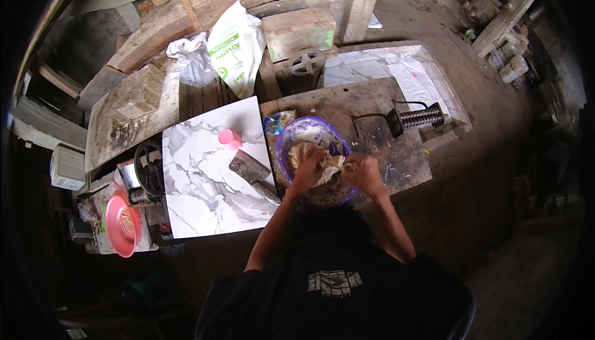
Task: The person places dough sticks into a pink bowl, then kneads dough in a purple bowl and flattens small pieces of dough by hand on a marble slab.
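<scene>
Both my hands are at a purple bowl (284,145) holding pale, crumbly dough (331,166), its inner wall smeared with residue. My left hand (307,173) is closed on dough in the bowl's left half. My right hand (365,176) is closed on a lump of dough at the bowl's right rim. Left of the bowl, on a white marble-patterned board (192,179), lie a wide metal cleaver (248,168) and a pink cup (228,139). A small blue packet (273,123) lies behind the bowl's left side.
The bowl sits on a worn bench (409,166). A ridged roller (420,116) is at its right. A pink basin (116,222) and a black wheeled machine (149,170) are at left. White sacks (232,43), a wooden block (297,33) and a marble-patterned tray (353,67) are behind.
</scene>
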Demonstrator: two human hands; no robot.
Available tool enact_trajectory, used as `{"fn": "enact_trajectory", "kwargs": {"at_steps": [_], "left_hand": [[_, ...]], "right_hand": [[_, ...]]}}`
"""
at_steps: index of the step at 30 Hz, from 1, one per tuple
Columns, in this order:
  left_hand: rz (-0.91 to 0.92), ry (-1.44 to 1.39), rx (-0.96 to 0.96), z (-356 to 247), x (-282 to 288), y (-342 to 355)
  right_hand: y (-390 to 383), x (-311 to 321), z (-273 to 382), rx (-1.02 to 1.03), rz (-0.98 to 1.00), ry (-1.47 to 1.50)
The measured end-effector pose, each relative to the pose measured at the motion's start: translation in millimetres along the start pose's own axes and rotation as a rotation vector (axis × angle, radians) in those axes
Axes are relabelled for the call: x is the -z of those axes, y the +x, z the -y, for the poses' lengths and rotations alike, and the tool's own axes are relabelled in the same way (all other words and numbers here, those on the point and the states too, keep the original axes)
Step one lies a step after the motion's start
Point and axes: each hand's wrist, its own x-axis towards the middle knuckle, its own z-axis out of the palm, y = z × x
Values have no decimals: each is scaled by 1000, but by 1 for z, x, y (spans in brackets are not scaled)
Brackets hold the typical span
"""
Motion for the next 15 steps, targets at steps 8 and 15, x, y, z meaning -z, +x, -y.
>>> {"fn": "enact_trajectory", "kwargs": {"at_steps": [8, 15], "left_hand": [[102, -287, -24, 17, 15, 4], [-25, -825, 15, -11, 34, -2]], "right_hand": [[-5, 5, 14, 61, 37, 118], [16, 12, 62, 187, -4, 293]]}}
